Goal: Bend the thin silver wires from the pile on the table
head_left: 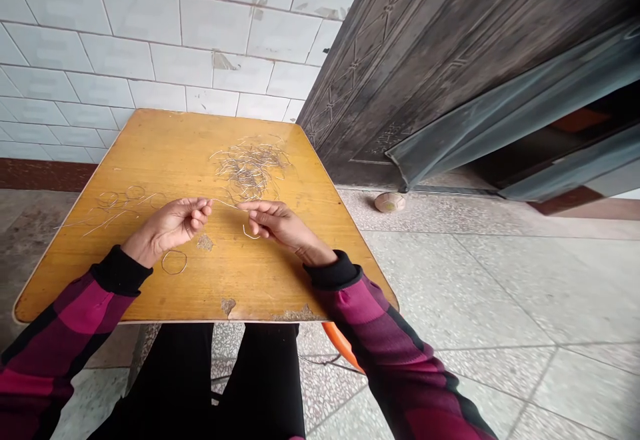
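A thin pale metal wire (227, 204) is stretched between the left hand (170, 227) and the right hand (283, 221), just above the middle of the counter. Each grip is narrow, with the fingertips closed on the wire. A short hooked wire piece (249, 233) is seen just below the right hand, though contact with it cannot be told. A round wire ring (174, 262) lies just below the left hand, while a tangled heap of bent wire scraps (250, 168) is gathered beyond the hands, toward the far edge. Further loops and straight lengths of wire (120, 201) are scattered toward the left edge.

The yellow wooden counter (170, 150) is chipped along its near edge, and bare wood is left open between the hands and that edge, and again on the right, up to the right edge. Past that edge, speckled terrazzo floor (480, 287) extends to a dark metal door (425, 80) — a small worn ball (389, 202) rests just before it. A white tiled wall (175, 33) stands beyond the far edge.
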Action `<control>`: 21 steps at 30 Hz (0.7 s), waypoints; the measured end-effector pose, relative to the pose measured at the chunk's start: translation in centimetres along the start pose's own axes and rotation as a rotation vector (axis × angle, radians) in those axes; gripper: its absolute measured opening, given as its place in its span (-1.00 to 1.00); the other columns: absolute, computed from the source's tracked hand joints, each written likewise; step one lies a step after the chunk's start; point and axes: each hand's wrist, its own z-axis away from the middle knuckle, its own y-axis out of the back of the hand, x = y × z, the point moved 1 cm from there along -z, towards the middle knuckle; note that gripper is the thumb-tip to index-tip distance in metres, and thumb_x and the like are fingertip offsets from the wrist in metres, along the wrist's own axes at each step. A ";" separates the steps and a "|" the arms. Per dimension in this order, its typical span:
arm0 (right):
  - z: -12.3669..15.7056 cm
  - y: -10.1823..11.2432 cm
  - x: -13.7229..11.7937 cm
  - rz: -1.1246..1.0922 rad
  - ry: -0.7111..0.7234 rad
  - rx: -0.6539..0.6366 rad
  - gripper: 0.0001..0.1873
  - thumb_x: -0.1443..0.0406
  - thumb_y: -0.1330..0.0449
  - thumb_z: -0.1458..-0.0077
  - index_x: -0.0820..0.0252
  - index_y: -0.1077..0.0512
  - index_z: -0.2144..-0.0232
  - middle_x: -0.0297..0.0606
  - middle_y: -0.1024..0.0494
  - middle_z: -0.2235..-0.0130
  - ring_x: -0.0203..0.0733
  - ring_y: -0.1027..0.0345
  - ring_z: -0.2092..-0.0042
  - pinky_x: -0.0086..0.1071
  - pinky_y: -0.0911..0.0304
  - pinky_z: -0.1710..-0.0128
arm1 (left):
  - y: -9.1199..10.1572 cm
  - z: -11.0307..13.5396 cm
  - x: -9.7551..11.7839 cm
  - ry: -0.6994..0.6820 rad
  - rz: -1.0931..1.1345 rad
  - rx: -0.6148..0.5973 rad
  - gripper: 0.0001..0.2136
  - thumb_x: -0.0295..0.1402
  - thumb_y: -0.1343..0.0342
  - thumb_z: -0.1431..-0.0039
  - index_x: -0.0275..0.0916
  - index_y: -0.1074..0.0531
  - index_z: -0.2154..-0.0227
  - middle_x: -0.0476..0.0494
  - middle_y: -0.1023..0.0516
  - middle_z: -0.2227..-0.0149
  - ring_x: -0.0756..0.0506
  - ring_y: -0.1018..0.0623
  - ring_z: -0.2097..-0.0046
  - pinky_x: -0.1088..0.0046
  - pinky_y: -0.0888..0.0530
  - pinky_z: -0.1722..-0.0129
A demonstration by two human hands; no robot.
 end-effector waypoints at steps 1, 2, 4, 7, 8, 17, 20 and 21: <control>0.2 -0.4 0.1 0.023 0.007 -0.001 -0.64 0.24 -0.16 -0.17 0.23 -0.48 0.01 -0.44 -0.40 0.54 -0.47 -0.04 0.59 -0.48 0.07 0.58 | 0.0 0.0 0.1 -0.012 0.031 0.007 -0.61 -0.66 0.23 -0.33 -0.44 -0.44 0.50 -0.10 -0.44 0.56 0.17 -0.40 0.66 0.82 -0.34 0.70; 0.3 -0.8 0.2 0.048 0.013 -0.003 -0.62 0.24 -0.15 -0.19 0.23 -0.47 -0.02 -0.43 -0.40 0.53 -0.47 -0.05 0.57 -0.48 0.04 0.56 | 0.1 0.0 0.3 -0.021 0.057 0.006 -0.60 -0.65 0.26 -0.34 -0.44 -0.44 0.49 -0.11 -0.44 0.56 0.16 -0.41 0.66 0.81 -0.35 0.70; 0.7 -1.6 0.3 0.097 0.022 -0.012 -0.59 0.23 -0.12 -0.22 0.21 -0.43 -0.09 -0.39 -0.42 0.49 -0.45 -0.09 0.55 -0.48 -0.02 0.54 | 0.3 0.0 0.5 -0.032 0.100 -0.011 -0.58 -0.64 0.31 -0.36 -0.46 -0.43 0.47 -0.13 -0.45 0.56 0.14 -0.43 0.65 0.79 -0.38 0.69; 1.2 -2.6 0.5 0.140 0.036 -0.045 -0.53 0.22 -0.10 -0.25 0.16 -0.34 -0.18 -0.36 -0.44 0.44 -0.44 -0.14 0.52 -0.51 -0.06 0.57 | 0.6 -0.1 0.8 -0.035 0.141 -0.027 -0.58 -0.63 0.35 -0.36 -0.47 -0.40 0.46 -0.14 -0.46 0.55 0.13 -0.45 0.65 0.78 -0.40 0.69; 1.3 -2.9 0.7 0.142 0.043 -0.054 -0.52 0.21 -0.09 -0.25 0.14 -0.32 -0.20 -0.36 -0.44 0.43 -0.44 -0.15 0.52 -0.52 -0.07 0.59 | 0.6 -0.1 0.9 -0.035 0.151 -0.021 -0.58 -0.63 0.35 -0.37 -0.46 -0.39 0.46 -0.13 -0.46 0.56 0.13 -0.45 0.66 0.78 -0.40 0.69; 1.8 -5.0 2.0 0.121 0.038 -0.066 -0.43 0.19 -0.03 -0.28 0.20 -0.16 -0.30 -0.31 -0.44 0.36 -0.42 -0.23 0.48 -0.55 -0.20 0.62 | 0.6 -0.2 1.3 -0.037 0.219 0.091 -0.59 -0.62 0.37 -0.38 -0.41 -0.34 0.45 -0.08 -0.43 0.58 0.15 -0.42 0.69 0.82 -0.36 0.72; 2.0 -5.5 2.3 0.105 0.042 -0.066 -0.43 0.20 -0.03 -0.29 0.20 -0.15 -0.30 -0.31 -0.44 0.36 -0.42 -0.23 0.48 -0.56 -0.21 0.62 | 0.6 -0.2 1.3 -0.056 0.218 0.099 -0.60 -0.63 0.36 -0.37 -0.42 -0.34 0.45 -0.10 -0.44 0.57 0.15 -0.42 0.69 0.82 -0.36 0.71; 2.0 -5.6 2.3 0.104 0.045 -0.069 -0.44 0.20 -0.03 -0.29 0.20 -0.16 -0.29 -0.32 -0.43 0.37 -0.42 -0.23 0.48 -0.56 -0.22 0.62 | 0.6 -0.2 1.3 -0.063 0.213 0.101 -0.60 -0.64 0.36 -0.37 -0.43 -0.34 0.46 -0.11 -0.44 0.57 0.15 -0.42 0.69 0.82 -0.36 0.71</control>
